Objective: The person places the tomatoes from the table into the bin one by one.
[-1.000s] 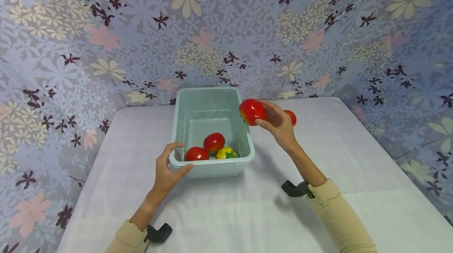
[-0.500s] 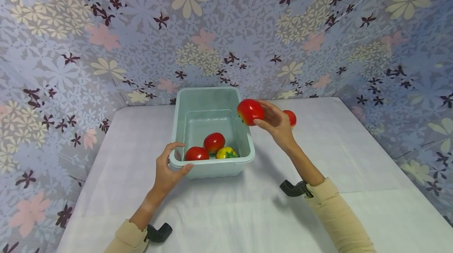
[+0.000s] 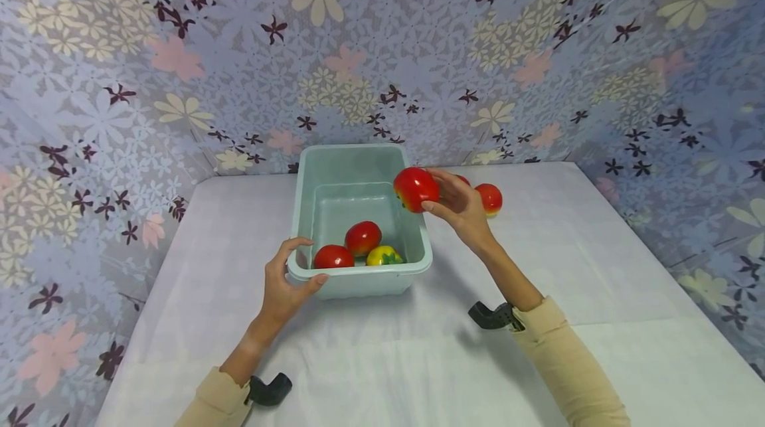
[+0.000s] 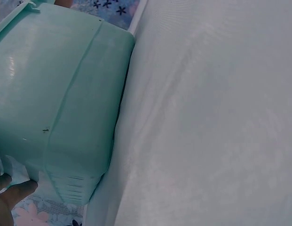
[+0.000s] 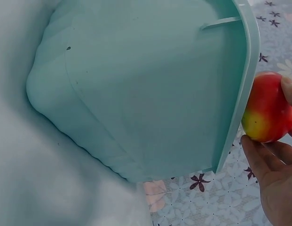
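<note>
A pale green plastic bin point(image 3: 361, 283) stands on the white-covered table. My left hand point(image 3: 285, 287) grips its near left corner, fingers over the rim and thumb on the outer front wall. In my right hand point(image 3: 466, 214) is a glossy red fruit point(image 3: 415, 189) with a yellow patch, pinched between thumb and fingers above the bin's right rim. The right wrist view shows this fruit point(image 5: 268, 108) beside the rim. Inside the bin lie two red fruits point(image 3: 362, 238) and a yellow one with green leaves point(image 3: 383, 256), near the front wall.
Behind my right hand, another red fruit point(image 3: 490, 199) lies on the table point(image 3: 597, 267), with part of one more red fruit point(image 3: 463, 180) showing past the fingers. A flower-patterned cloth point(image 3: 239, 68) hangs behind the table and at its sides.
My right hand has moved slightly left with the red fruit, farther over the bin's rim. More of the red fruits behind it now shows. My left hand keeps its hold on the bin.
</note>
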A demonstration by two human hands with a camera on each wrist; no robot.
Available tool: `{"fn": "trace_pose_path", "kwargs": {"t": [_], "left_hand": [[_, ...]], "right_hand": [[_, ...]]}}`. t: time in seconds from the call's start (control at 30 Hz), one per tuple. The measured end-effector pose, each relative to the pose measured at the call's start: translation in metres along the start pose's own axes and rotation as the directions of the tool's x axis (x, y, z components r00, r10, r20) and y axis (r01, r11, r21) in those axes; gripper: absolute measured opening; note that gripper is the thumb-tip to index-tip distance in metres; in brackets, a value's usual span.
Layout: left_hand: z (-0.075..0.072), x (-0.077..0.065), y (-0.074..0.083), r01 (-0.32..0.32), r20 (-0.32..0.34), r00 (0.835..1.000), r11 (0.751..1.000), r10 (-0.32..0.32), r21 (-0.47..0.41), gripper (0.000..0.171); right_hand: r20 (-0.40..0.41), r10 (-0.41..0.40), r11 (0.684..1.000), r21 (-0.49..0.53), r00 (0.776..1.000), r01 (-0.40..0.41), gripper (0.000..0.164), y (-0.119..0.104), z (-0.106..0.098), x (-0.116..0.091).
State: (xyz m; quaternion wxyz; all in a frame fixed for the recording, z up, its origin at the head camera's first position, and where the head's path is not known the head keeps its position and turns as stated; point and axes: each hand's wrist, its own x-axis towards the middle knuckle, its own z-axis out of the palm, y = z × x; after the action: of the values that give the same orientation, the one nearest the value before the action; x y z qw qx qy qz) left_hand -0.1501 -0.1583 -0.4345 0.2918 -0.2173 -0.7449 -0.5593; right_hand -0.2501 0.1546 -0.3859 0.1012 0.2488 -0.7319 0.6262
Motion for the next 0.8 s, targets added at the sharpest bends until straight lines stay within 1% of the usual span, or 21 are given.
{"fn": "trace_pose_path", "kwargs": {"t": [0.27, 0.43, 0.63, 0.8], "left_hand": [[0.001, 0.0, 0.0, 0.005, -0.004, 1.0, 1.0, -0.005, -0.012, 0.047], [0.0, 0.0, 0.002, 0.017, 0.001, 1.0, 1.0, -0.017, -0.015, 0.047], [0.0, 0.0, 0.001, 0.026, 0.011, 1.0, 1.0, -0.026, -0.015, 0.047], [0.001, 0.0, 0.0, 0.008, 0.001, 1.0, 1.0, -0.008, -0.014, 0.049]], "right_hand": [[0.009, -0.016, 0.999, -0.029, 1.0, 0.016, 0.057, 0.001, 0.006, 0.001], [0.038, -0.028, 0.998, -0.062, 0.999, 0.031, 0.059, 0.002, 0.008, 0.004], [0.07, -0.039, 0.996, -0.075, 0.997, 0.044, 0.058, 0.004, 0.01, 0.006], [0.097, -0.036, 0.995, -0.089, 0.995, 0.045, 0.059, 0.007, 0.013, 0.007]]}}
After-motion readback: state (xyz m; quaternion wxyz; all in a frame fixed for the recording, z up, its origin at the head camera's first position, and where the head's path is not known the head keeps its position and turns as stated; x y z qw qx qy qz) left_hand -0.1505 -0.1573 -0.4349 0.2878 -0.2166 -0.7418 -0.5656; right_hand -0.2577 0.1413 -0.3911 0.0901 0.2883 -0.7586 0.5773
